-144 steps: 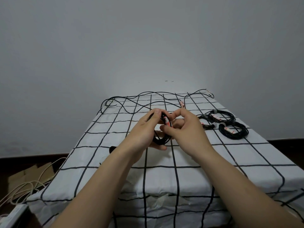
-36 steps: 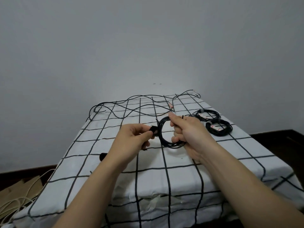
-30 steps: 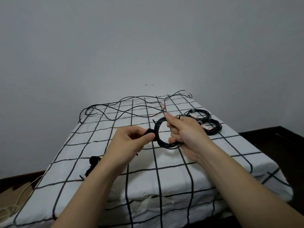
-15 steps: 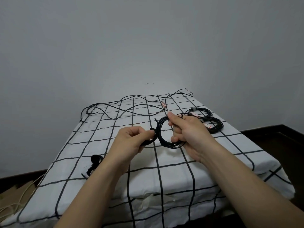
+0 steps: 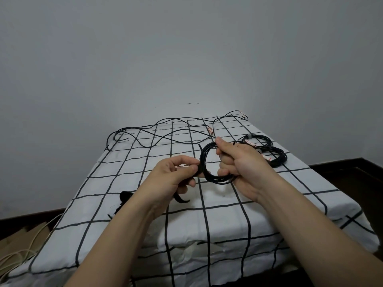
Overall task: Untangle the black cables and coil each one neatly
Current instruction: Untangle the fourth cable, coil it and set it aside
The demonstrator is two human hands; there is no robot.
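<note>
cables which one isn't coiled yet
The loose cable snaking across the far end; the held coil and two coils at right are wound.

Hands parted since start: right hand alone grips coil — left hand now pinches strap, tail dangling below.

Forearms extended, left hand pinches what seems a strap; right hand grips the coiled cable.

Dim, even light; wide-angle distortion.
</note>
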